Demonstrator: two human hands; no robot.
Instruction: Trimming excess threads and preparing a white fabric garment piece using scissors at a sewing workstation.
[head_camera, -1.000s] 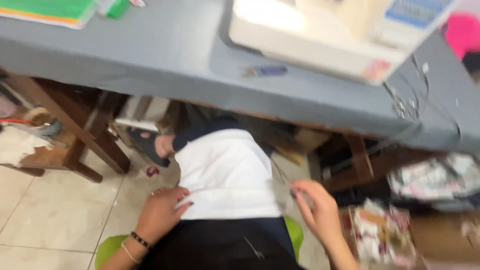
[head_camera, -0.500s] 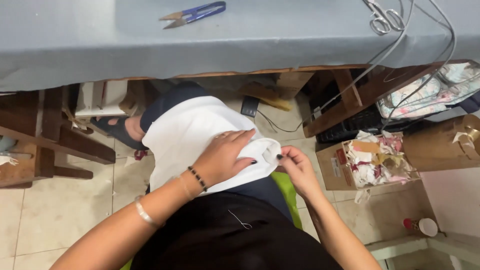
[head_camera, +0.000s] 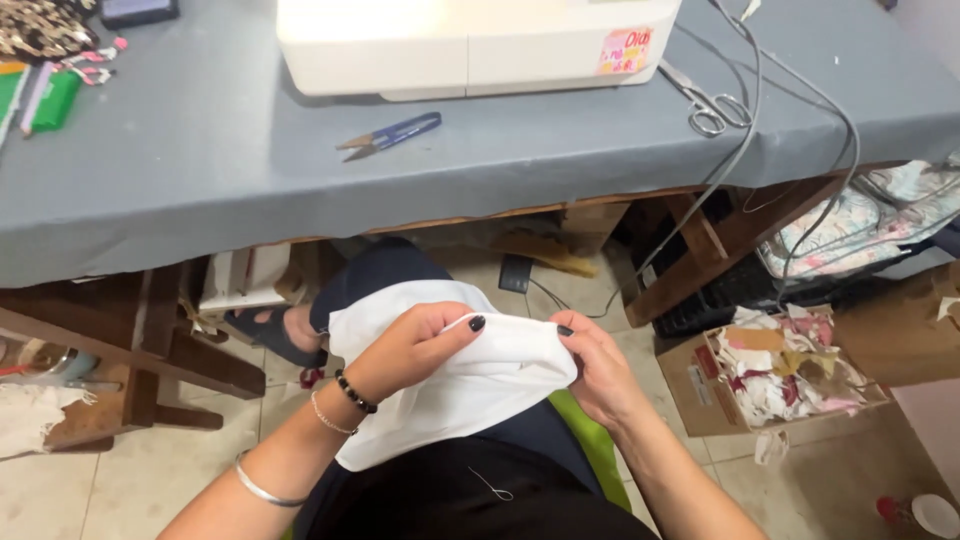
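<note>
Both hands lifted white cloth off lap, thread snips, scissors on table above

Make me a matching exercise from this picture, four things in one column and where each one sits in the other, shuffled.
Things:
1. blue-handled thread snips
2. silver metal scissors
3. white fabric piece
4. cardboard box of fabric scraps

Places:
A. on the floor, under the table's right end
B. on the lap, pinched by the left hand and right hand
C. on the grey tablecloth, in front of the white sewing machine
D. on the tablecloth, right of the machine, beside the cables

Pairs: 1-C, 2-D, 3-B, 4-A
</note>
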